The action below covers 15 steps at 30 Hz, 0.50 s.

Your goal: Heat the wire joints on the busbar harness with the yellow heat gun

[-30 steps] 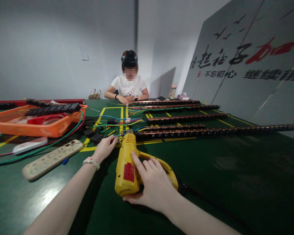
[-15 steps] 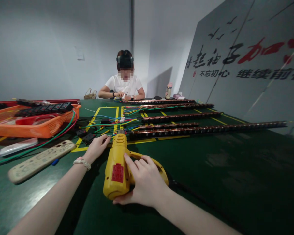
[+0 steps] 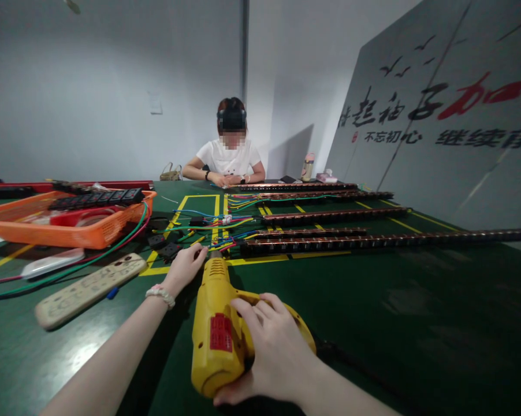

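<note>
My right hand point(image 3: 272, 341) is closed around a yellow heat gun point(image 3: 215, 341), which has a red label on its back. The gun lies low over the green table, its metal nozzle point(image 3: 216, 253) pointing away from me at coloured wires point(image 3: 229, 247). These wires come out of the left end of the nearest long black strip with copper-coloured lines point(image 3: 330, 244). Just left of the nozzle, my left hand point(image 3: 186, 267) pinches the wire ends; the fingertips partly hide them.
An orange basket point(image 3: 100, 236) of black parts stands at left. Before it lie a beige power strip point(image 3: 91, 289), a blue cap point(image 3: 112, 293) and a green cable point(image 3: 87, 265). More strips point(image 3: 330, 216) lie beyond. Across the table sits a person point(image 3: 232, 156). A black cord point(image 3: 347, 358) trails right.
The whole view has shifted slightly, so things appear lower and further right. Relative to the wires, the heat gun has drawn back a little toward me. My left hand keeps its place at the wires.
</note>
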{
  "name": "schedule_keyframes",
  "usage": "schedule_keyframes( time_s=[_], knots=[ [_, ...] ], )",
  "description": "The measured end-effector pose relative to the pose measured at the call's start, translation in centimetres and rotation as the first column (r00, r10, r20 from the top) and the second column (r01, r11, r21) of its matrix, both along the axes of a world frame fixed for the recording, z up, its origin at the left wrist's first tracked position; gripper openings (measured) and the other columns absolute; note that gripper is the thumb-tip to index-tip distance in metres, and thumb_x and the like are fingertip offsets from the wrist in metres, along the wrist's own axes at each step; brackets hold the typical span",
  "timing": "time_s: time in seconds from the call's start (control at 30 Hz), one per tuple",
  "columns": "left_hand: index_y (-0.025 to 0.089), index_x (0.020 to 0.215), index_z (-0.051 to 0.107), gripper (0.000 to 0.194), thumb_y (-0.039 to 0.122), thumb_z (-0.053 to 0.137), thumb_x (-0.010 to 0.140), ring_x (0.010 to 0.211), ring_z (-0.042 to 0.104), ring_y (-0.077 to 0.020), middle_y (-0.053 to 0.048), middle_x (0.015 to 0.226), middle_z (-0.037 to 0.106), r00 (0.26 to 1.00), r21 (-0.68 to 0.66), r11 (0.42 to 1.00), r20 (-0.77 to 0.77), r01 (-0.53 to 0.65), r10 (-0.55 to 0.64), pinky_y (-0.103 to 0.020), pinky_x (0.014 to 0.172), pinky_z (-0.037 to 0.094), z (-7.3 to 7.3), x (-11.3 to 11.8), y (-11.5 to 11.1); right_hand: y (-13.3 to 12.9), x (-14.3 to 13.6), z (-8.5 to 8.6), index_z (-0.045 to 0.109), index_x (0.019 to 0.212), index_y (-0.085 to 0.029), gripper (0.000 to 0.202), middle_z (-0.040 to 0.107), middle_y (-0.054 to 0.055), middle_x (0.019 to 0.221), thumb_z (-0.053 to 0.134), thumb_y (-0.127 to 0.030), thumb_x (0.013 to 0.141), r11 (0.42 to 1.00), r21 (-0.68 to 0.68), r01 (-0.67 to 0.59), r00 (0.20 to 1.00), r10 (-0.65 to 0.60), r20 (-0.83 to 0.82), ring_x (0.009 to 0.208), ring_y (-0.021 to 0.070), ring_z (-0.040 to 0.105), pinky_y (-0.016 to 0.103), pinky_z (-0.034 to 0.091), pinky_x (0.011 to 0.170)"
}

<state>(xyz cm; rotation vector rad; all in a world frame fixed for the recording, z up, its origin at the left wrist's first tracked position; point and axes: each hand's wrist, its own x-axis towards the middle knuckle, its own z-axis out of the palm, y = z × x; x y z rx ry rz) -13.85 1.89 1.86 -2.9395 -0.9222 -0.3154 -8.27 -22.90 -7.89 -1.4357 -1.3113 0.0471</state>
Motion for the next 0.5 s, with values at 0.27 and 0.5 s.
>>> schedule_keyframes(
  time_s=[0.27,0.5],
  knots=[
    [0.018,0.071,0.049,0.039,0.051,0.034,0.087,0.058,0.046,-0.0117,0.001,0.061,0.052,1.0,-0.008,1.0,-0.015,-0.024,0.024,-0.023,0.056,0.029,0.0,-0.2,-0.5,-2.5,4.3,2.0,0.048,0.111,-0.022,0.09,0.062,0.007,0.092,0.071,-0.072,0.04,0.973,-0.095,-0.209,0.896,0.151,-0.417,0.08,0.0241,0.06,0.036,0.047,0.076],
    [0.018,0.071,0.047,0.039,0.052,0.035,0.086,0.057,0.046,-0.0119,0.001,0.061,0.051,0.996,-0.047,0.996,-0.043,-0.074,0.072,-0.023,0.057,0.029,0.2,-0.2,-0.9,-2.1,9.7,2.8,0.048,0.106,-0.02,0.061,0.061,0.007,0.082,0.054,-0.069,0.07,0.807,0.304,-0.507,0.127,0.419,-0.899,0.067,0.0177,0.06,0.03,0.05,0.062]
  ],
)
